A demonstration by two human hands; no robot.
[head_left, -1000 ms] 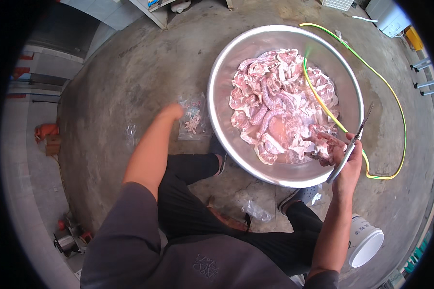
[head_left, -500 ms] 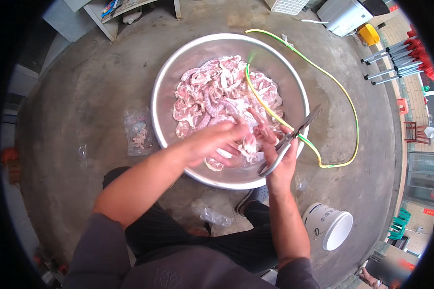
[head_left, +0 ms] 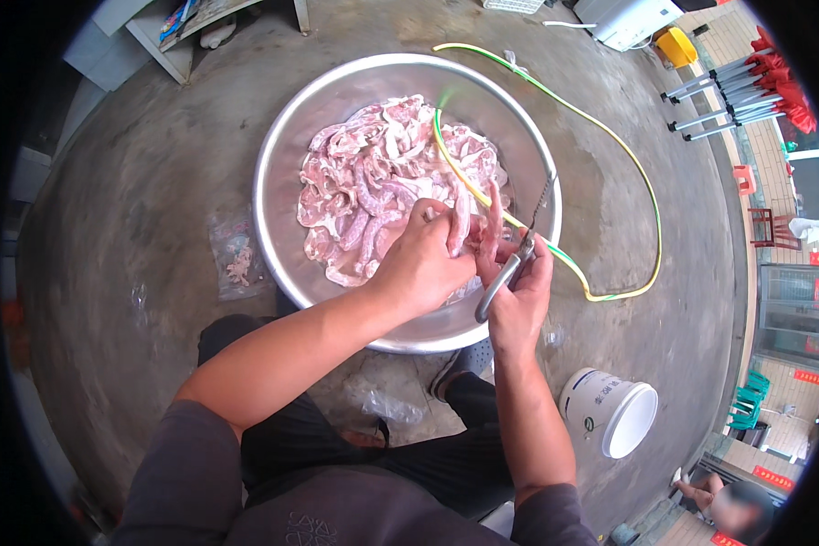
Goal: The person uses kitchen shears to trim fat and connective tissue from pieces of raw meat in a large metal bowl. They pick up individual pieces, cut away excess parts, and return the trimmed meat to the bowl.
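A person in a dark shirt (head_left: 337, 500), seen from above, reaches both forearms forward over a wide metal tub (head_left: 277, 182) of raw pink meat (head_left: 359, 196) on a concrete floor (head_left: 146, 200). The left arm slants up and to the right, elbow bent outward; the left hand (head_left: 425, 264) turns its back to the camera, fingers curled closed around a pale strip (head_left: 460, 220) of meat that stands up above the knuckles. The right forearm rises nearly straight, and the right hand (head_left: 521, 289), just beside the left, is closed around scissors (head_left: 497, 293), grey handle toward the body, dark blades aimed away over the tub's right rim. Its fingertips meet more meat, though the exact grip there is hidden. Both hands are above the near right part of the tub.

A white bucket (head_left: 581, 400) lying on its side at the right carries dark printed characters and a small green mark. The shirt's chest has a faint stitched emblem. Red strips (head_left: 773, 478) at the far right appear to bear writing, too small to make out.

A yellow-green hose (head_left: 630, 150) loops out of the tub.
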